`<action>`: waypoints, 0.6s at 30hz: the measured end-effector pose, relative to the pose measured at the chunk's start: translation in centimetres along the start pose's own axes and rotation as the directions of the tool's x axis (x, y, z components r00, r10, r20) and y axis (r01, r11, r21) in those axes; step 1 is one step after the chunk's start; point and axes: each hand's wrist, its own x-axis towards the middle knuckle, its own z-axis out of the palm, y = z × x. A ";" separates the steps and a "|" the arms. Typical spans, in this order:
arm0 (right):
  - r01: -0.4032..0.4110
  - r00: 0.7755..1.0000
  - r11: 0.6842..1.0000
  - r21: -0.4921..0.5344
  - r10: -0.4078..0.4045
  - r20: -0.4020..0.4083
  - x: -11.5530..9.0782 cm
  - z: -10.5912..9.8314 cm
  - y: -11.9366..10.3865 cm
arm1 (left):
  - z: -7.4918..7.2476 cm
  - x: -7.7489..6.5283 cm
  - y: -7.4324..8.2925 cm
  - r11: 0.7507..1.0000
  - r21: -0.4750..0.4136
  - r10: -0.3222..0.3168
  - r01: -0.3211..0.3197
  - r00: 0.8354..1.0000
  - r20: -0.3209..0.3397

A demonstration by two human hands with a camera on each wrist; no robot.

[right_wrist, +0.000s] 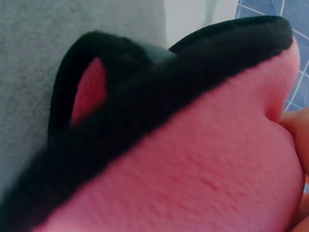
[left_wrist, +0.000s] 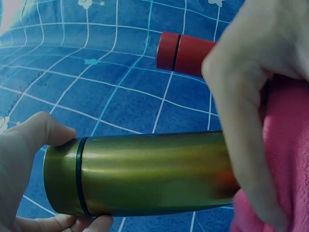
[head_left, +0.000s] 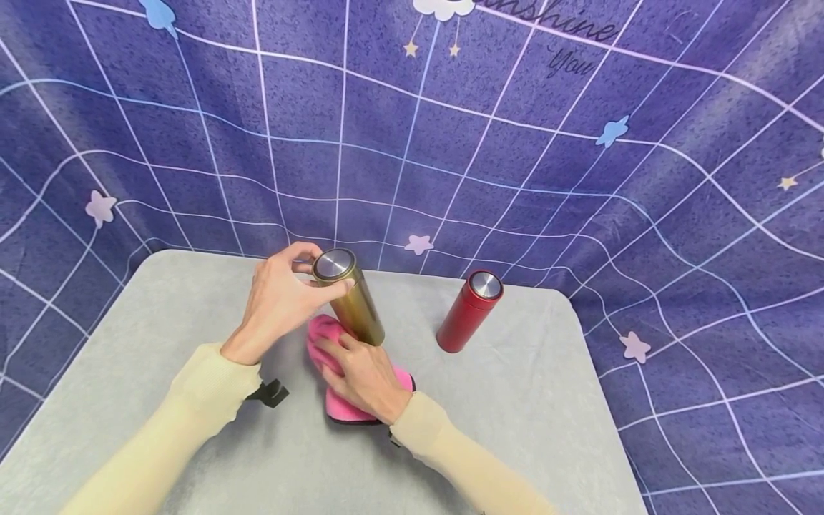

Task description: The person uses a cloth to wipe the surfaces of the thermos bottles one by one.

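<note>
A gold thermos flask [head_left: 352, 304] with a brushed metal disc on its lid stands on the table. My left hand [head_left: 278, 295] grips it round the lid, thumb on one side and fingers on the other, as the left wrist view also shows. Low on the flask's near left side, my right hand [head_left: 363, 375] holds a pink cloth [head_left: 347, 408] with a dark edging. Bunched cloth lies against or close beside the flask's lower part. In the right wrist view the cloth [right_wrist: 207, 164] covers most of the right hand.
A red thermos flask [head_left: 466, 315] stands upright to the right of the gold one. The pale grey table [head_left: 515, 429] ends at a purple-blue curtain [head_left: 386, 143] with a white grid and stars. A black strap piece [head_left: 270, 393] hangs at the left wrist.
</note>
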 end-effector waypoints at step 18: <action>-0.060 0.997 0.998 0.026 0.061 -0.051 -1.4 1.2 0.3 | -0.3 0.0 0.1 0.999 -0.013 0.033 -0.034 0.999 -0.030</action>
